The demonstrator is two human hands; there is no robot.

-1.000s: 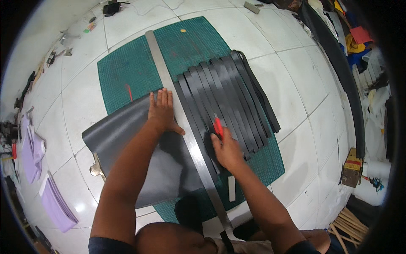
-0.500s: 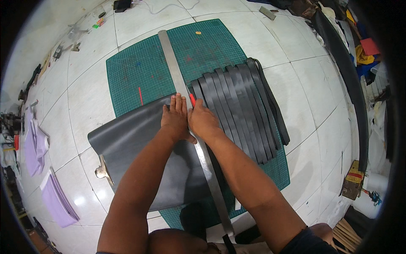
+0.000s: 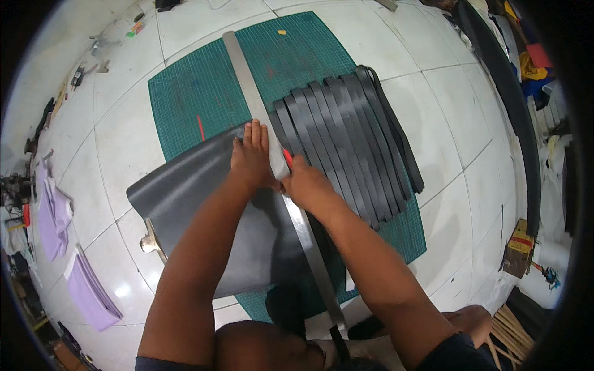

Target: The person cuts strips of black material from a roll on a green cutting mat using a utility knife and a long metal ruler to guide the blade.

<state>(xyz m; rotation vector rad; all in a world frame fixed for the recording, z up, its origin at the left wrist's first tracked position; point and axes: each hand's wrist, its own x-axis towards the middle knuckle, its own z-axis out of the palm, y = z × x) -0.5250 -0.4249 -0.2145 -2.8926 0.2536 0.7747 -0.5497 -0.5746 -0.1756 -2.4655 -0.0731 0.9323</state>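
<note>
My left hand (image 3: pixel 252 162) lies flat, fingers stretched out, on the sheet of black leather-like material (image 3: pixel 253 247) and against the long steel ruler (image 3: pixel 245 77). My right hand (image 3: pixel 309 185) is closed around a red utility knife (image 3: pixel 288 157) at the ruler's right edge. Most of the knife is hidden by the fingers, and its blade does not show. The sheet is folded over at its far left edge. Right of the ruler lie several long black strips (image 3: pixel 337 130), side by side. All this rests on a green cutting mat (image 3: pixel 192 99).
A metal bulldog clip (image 3: pixel 148 243) grips the sheet's left edge. Folded lilac cloth (image 3: pixel 90 290) lies on the white tiled floor (image 3: pixel 117 173) at left. A long black roll (image 3: pixel 513 111) and a small box (image 3: pixel 518 250) stand at right. A thin red strip (image 3: pixel 200 128) lies on the mat.
My right hand and the red knife have slid toward me along the ruler, away from my left fingertips. The left hand stays pressed in place. The whole view has shifted slightly.
</note>
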